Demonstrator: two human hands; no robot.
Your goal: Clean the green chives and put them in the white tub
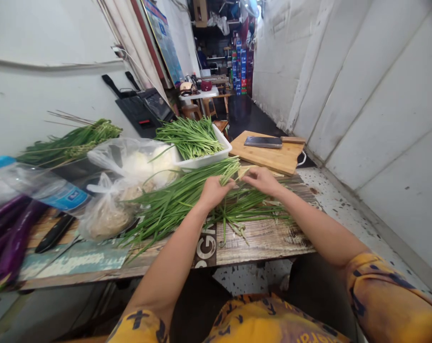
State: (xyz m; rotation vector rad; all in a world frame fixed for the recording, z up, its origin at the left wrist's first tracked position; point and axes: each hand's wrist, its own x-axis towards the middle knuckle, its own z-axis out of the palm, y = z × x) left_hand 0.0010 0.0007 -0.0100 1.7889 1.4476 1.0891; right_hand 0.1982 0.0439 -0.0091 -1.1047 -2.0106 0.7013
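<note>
My left hand (217, 190) is closed around a bunch of long green garlic chives (176, 195), whose leaves trail left over the table. Close on its right, my right hand (261, 180) has its fingers pinched together at the pale stalk ends. A pale yellowish strip shows at those fingertips, too small to tell what it is. More loose chives (251, 207) lie on the wooden table under both hands. Just beyond the hands, a white plastic basket (205, 163) holds a heap of chives (190, 136).
A cutting board (287, 159) bears a cleaver (263, 142) at the back right. On the left are tied plastic bags (108, 214), a bottle with a blue cap (53, 188), purple eggplants (17, 238), a black-handled knife (55, 233) and more greens (73, 140).
</note>
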